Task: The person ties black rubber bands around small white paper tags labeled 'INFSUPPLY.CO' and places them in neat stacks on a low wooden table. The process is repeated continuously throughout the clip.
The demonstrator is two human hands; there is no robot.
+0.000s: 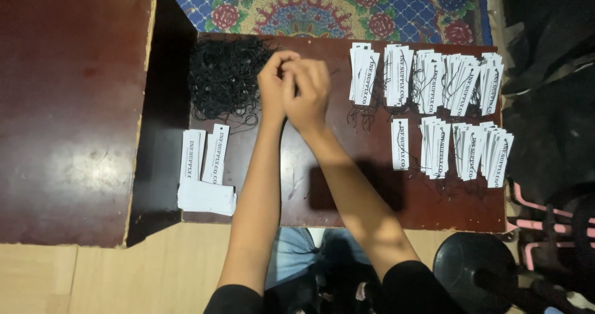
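While the low dark table (347, 202) carries everything, loose white tags (207, 165) lie at its left, then a black string pile (223, 78). Beside the pile, left hand (273, 84) and right hand (308, 94) touch, fingers pinched narrow; what they hold I cannot tell. Strung tag stacks (452, 109) lie at the table's right.

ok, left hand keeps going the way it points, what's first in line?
The left hand points toward the table's far edge. Bare tabletop lies ahead, then the patterned rug. The pile of black strings sits just to its left, likely missed; depth is unclear.
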